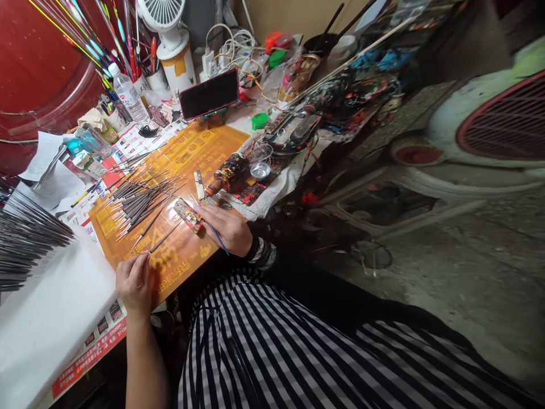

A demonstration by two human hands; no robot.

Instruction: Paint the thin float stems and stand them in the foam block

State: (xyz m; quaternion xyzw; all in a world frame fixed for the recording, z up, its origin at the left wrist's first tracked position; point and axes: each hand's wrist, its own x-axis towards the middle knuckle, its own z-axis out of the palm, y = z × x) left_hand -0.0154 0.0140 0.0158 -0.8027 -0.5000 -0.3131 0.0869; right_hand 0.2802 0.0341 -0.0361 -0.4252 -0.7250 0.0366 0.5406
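Note:
My left hand [134, 283] rests near the edge of an orange printed mat [179, 267], its fingers pinching a thin dark rod [166, 238] that slants up and to the right. My right hand [225, 227] holds a slim blue-handled paintbrush [218, 238]. Its fingers lie beside a small paint-spattered block [188, 215]. Several thin dark rods with pale tips [140, 204] lie fanned out on the mat, above and to the right of my left hand. A paint-spattered bottle [230, 175] lies just beyond my right hand.
A bundle of dark rods [29, 241] sticks out over a white table [51, 312] at the left. Beyond the mat stand a phone on a stand [208, 94], a small metal cup [260, 171], a water bottle [126, 94] and a small white fan [164, 23]. A concrete floor [443, 267] lies to the right.

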